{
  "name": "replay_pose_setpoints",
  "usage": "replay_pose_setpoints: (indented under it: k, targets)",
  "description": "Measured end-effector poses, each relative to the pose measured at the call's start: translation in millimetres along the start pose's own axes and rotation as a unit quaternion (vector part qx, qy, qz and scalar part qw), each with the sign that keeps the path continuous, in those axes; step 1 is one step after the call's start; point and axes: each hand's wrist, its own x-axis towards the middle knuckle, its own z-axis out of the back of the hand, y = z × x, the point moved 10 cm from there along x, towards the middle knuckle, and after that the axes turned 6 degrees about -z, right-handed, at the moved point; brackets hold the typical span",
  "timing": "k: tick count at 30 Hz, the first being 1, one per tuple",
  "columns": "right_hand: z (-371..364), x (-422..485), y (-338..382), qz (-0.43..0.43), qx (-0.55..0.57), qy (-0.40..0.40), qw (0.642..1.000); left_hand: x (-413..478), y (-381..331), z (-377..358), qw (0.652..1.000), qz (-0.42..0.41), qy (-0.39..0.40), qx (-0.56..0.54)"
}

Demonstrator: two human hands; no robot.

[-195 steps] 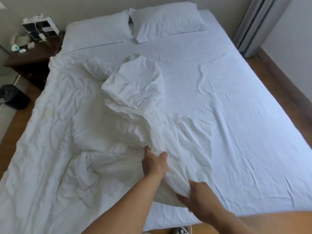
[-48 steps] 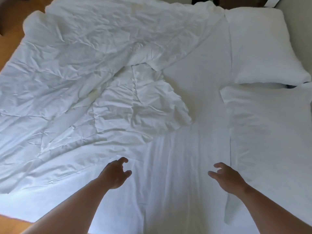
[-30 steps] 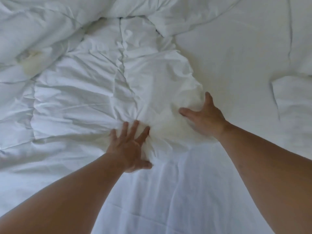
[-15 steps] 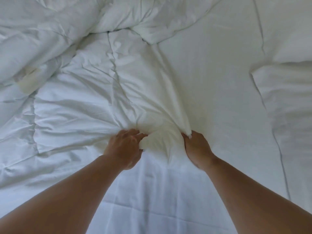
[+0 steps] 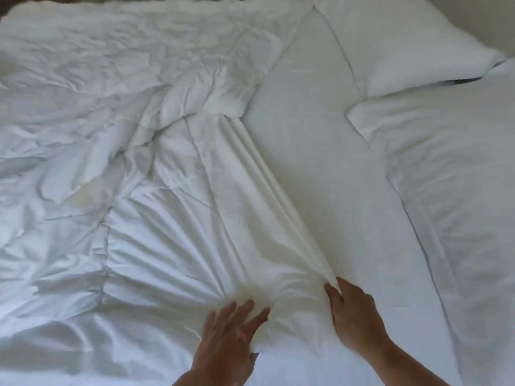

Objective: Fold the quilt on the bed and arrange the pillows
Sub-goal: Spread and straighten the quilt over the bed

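Observation:
A rumpled white quilt (image 5: 145, 207) covers the left and middle of the bed. One flap of it stretches taut toward me in long pleats. My right hand (image 5: 354, 316) pinches that flap's right edge at its near corner. My left hand (image 5: 231, 341) lies on the bunched cloth just left of it, fingers spread and curled into the fabric. Two white pillows lie on the right: a far pillow (image 5: 401, 43) and a near pillow (image 5: 457, 174), side by side.
A strip of bare white bed sheet (image 5: 328, 151) runs between the quilt and the pillows. A sliver of wooden floor (image 5: 5, 9) shows at the top left corner. A pale wall (image 5: 479, 20) stands behind the pillows at the top right.
Both hands closed on the quilt's corner and drew it toward me. The flap, which lay crumpled, is now pulled out long and taut. The view has widened, showing both pillows.

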Motion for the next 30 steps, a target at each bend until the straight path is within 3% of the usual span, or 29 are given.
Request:
replay_pose_setpoints:
  k: [8, 13, 18, 22, 25, 30]
  targets:
    - [30.4, -121.5, -195.2, -0.108, 0.01, -0.035, 0.993, -48.0, -143.2, -108.9, 0.993, -0.041, 0.086, 0.075]
    - [0.7, -166.2, -267.6, -0.149, 0.04, -0.027, 0.988, -84.9, -171.2, -150.9, 0.979, -0.054, 0.158, 0.118]
    - [5.2, -173.5, -269.1, -0.17, 0.052, -0.012, 0.984, -77.0, -164.7, -120.3, 0.955, -0.085, 0.262, 0.113]
    - [29.3, -158.7, -238.6, -0.151, 0.03, -0.023, 0.988, 15.9, -161.7, -30.9, 0.976, -0.119, 0.098, 0.153]
    - [34.2, -141.0, -206.7, -0.143, 0.048, -0.026, 0.988, 98.2, -173.9, 19.2, 0.941, -0.176, 0.035, 0.286]
    - [6.7, -110.4, -160.5, -0.163, 0.073, -0.014, 0.984, 197.3, -178.8, 30.5, 0.862, -0.205, 0.17, 0.431]
